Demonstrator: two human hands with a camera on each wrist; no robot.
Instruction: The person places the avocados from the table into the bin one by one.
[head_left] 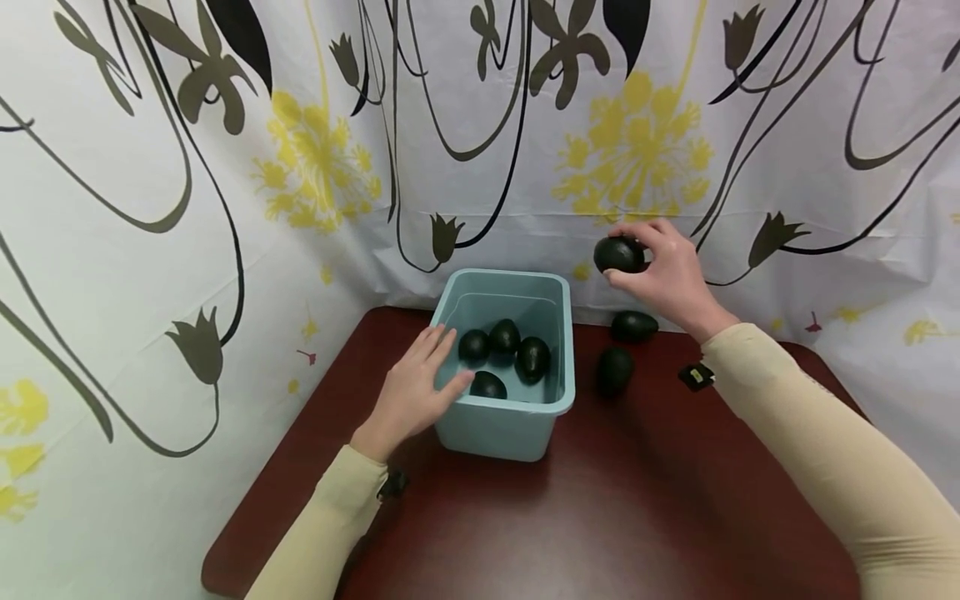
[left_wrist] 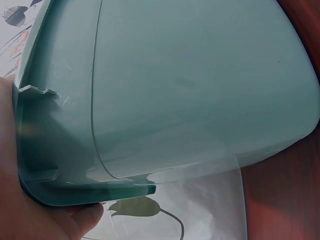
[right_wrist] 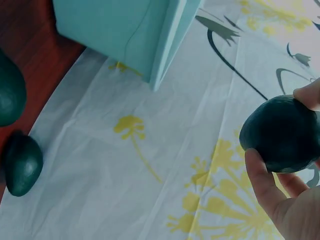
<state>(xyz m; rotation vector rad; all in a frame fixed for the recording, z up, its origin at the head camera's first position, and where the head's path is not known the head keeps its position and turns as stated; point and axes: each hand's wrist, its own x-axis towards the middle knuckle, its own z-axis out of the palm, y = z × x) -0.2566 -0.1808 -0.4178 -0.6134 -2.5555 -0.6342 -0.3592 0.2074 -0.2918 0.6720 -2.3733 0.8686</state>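
Observation:
A light blue-green bin [head_left: 495,429] stands on the dark red table, with several dark green avocados [head_left: 532,360] inside. My left hand [head_left: 412,392] rests on the bin's left rim, fingers extended; in the left wrist view, the hand [left_wrist: 60,215] lies along the rim of the bin [left_wrist: 190,100]. Raised to the right of the bin, my right hand [head_left: 667,275] grips an avocado [head_left: 618,254] between thumb and fingers. The right wrist view shows this avocado [right_wrist: 280,134] in the fingertips of the hand [right_wrist: 295,205], held in the air.
Two more avocados lie on the table right of the bin, one [head_left: 633,326] near the back edge and one [head_left: 615,371] closer to me. A patterned white sheet [head_left: 495,192] hangs behind and to the left of the table [head_left: 600,517].

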